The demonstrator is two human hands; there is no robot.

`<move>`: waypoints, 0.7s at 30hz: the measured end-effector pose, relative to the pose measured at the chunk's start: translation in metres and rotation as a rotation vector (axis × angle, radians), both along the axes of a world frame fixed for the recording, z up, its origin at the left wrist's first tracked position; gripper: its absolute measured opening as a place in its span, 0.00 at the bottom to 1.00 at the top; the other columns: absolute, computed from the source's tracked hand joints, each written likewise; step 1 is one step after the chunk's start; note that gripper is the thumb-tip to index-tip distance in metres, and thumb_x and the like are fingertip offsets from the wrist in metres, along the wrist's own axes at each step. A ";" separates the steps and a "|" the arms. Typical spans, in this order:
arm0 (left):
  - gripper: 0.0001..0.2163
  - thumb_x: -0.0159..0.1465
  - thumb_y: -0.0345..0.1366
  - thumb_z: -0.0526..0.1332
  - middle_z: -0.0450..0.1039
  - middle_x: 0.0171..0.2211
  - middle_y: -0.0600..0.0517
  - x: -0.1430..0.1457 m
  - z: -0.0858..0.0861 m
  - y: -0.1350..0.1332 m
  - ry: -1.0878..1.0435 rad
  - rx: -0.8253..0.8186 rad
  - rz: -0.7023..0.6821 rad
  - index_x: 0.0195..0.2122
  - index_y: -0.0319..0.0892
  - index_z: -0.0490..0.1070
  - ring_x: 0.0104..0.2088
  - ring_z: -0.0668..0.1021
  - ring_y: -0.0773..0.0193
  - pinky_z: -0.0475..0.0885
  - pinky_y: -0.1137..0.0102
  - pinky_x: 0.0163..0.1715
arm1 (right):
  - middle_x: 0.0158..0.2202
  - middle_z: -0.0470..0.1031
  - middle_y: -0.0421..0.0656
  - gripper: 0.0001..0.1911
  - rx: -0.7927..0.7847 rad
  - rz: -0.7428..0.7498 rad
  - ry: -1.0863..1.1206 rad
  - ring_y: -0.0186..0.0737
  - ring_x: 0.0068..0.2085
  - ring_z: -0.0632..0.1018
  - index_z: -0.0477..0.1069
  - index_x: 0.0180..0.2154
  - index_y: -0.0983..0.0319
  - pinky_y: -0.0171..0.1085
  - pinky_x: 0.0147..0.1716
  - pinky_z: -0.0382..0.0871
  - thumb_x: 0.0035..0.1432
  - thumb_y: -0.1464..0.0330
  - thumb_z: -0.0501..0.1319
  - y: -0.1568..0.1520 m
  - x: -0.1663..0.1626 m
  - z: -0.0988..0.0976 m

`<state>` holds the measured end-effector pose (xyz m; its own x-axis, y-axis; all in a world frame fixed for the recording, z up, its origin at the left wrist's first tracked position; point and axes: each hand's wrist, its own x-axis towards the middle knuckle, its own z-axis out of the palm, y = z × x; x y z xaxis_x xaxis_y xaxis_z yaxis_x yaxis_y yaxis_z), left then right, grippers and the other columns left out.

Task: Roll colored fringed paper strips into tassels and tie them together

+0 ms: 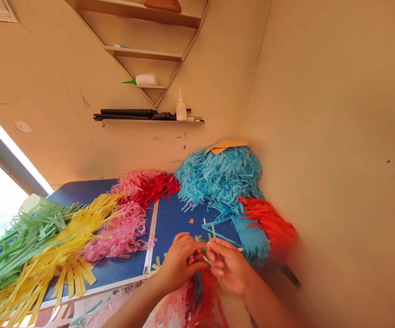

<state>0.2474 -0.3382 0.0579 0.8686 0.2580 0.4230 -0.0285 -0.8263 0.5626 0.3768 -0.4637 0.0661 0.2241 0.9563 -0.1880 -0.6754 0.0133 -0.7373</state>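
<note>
Over the front edge of the blue table [180,218], my left hand [182,260] and my right hand [230,265] meet with fingertips almost touching. My left fingers are closed round the gathered top of a red fringed paper tassel [209,300], whose strips hang below. A thin white piece, perhaps string, shows at the pinched fingertips of my right hand. Much of the gathered part is hidden by the fingers. Pink fringed paper [173,306] hangs beside the red strips. Just behind my hands lie small green and yellow paper strips.
Fringed paper lies in bunches: green [36,228], yellow [74,241], pink [125,232], dark red [156,189], a large blue heap [221,177] and orange-red [269,223]. A glue bottle [181,109] and black tools [129,114] occupy the wall shelf.
</note>
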 end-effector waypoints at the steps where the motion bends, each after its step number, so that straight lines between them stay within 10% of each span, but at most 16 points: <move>1: 0.08 0.61 0.40 0.65 0.77 0.30 0.51 -0.002 0.003 0.001 0.023 -0.037 0.014 0.40 0.45 0.76 0.35 0.77 0.60 0.66 0.56 0.53 | 0.22 0.63 0.35 0.20 -0.041 -0.003 -0.056 0.25 0.19 0.51 0.66 0.26 0.63 0.27 0.16 0.42 0.47 0.57 0.72 0.000 0.001 -0.003; 5: 0.04 0.60 0.35 0.63 0.76 0.34 0.49 -0.009 0.010 0.006 0.118 -0.214 0.074 0.29 0.43 0.73 0.36 0.77 0.61 0.69 0.68 0.39 | 0.23 0.63 0.35 0.14 -0.128 -0.099 -0.563 0.29 0.23 0.60 0.69 0.25 0.62 0.29 0.22 0.51 0.51 0.60 0.68 0.001 0.001 -0.012; 10: 0.10 0.55 0.29 0.62 0.76 0.36 0.52 -0.015 0.009 0.006 0.257 -0.340 0.144 0.39 0.44 0.71 0.36 0.76 0.61 0.68 0.69 0.37 | 0.28 0.71 0.39 0.03 -0.123 -0.092 -1.229 0.37 0.32 0.71 0.78 0.28 0.60 0.35 0.32 0.58 0.52 0.69 0.65 0.000 0.006 -0.013; 13: 0.19 0.53 0.30 0.65 0.77 0.40 0.52 -0.017 0.012 0.003 0.307 -0.384 0.102 0.47 0.45 0.71 0.38 0.76 0.61 0.68 0.69 0.40 | 0.26 0.72 0.39 0.06 -0.111 -0.044 -1.156 0.37 0.29 0.70 0.78 0.26 0.61 0.34 0.29 0.57 0.54 0.68 0.64 -0.003 0.009 -0.013; 21: 0.09 0.64 0.40 0.58 0.75 0.31 0.51 -0.014 0.019 -0.008 0.219 -0.314 -0.005 0.30 0.42 0.74 0.34 0.75 0.62 0.68 0.69 0.38 | 0.24 0.68 0.37 0.08 -0.027 -0.049 -0.961 0.33 0.26 0.65 0.77 0.26 0.62 0.33 0.27 0.56 0.53 0.66 0.65 -0.006 0.015 -0.011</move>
<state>0.2335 -0.3457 0.0771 0.9312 0.3413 0.1280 0.1172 -0.6127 0.7816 0.3914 -0.4693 0.0546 0.3332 0.9399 0.0750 0.2181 0.0006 -0.9759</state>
